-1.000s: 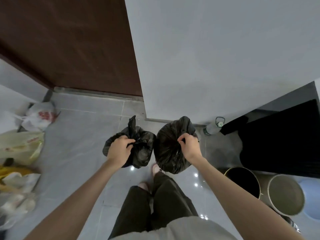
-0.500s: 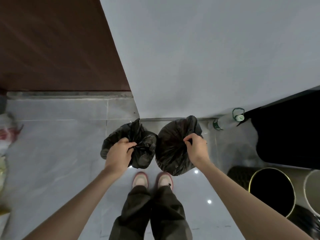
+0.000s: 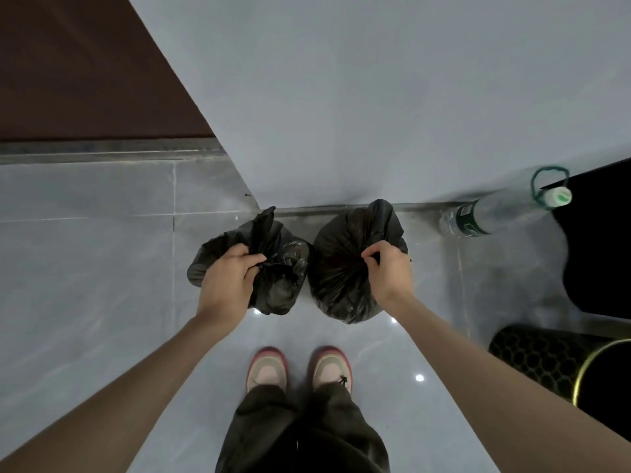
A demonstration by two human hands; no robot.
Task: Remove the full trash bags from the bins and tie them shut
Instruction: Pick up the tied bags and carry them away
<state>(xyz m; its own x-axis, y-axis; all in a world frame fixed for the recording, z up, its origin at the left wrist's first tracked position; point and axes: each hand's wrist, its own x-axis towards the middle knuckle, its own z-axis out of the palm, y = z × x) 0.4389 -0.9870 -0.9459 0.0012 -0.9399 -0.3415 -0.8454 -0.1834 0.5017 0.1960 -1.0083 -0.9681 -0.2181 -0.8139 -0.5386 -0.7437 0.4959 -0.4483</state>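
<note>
Compared with the frames a second back: the grip is unchanged on both sides, and the view now takes in both shoes planted together below the hands, while the mesh bin sits further toward the edge, well off from the right knuckles. Judgement: the bags are out of the bins and gathered shut; this looks like carry or set-down, not tying. Left hand: fingers curled tight round the bunched neck of the left trash bag, a twisted tail of plastic standing up just beyond the fingertips. Right hand: thumb and fingertips pinching the gathered top of the right trash bag, loose plastic rising beyond the knuckles. The bags hang under the fingers, sides touching or nearly so. Both bulge as if full; the black plastic hides their contents. Bin interior is dark; cannot tell whether it holds a liner. A plastic bottle stands by the wall, beyond the right hand.
</note>
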